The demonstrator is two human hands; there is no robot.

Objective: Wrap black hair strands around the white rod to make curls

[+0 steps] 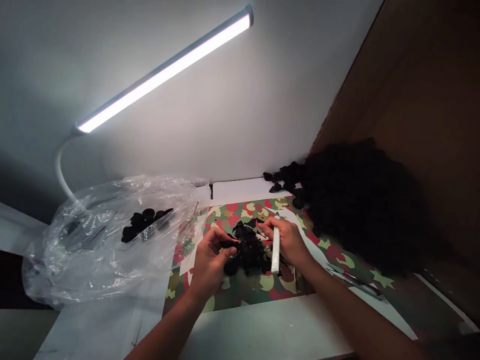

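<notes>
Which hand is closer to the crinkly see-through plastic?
Left. The left hand is a little to the right of the see-through plastic; the right hand is farther right, past the black scraps.

We see a small black piece (227,244) pinched in our left hand (215,252), a slim white tool (276,247), square end towards us, in our right hand (285,237), and ragged black scraps (249,250) heaped between on the camouflage-patterned sheet (240,295).
</notes>
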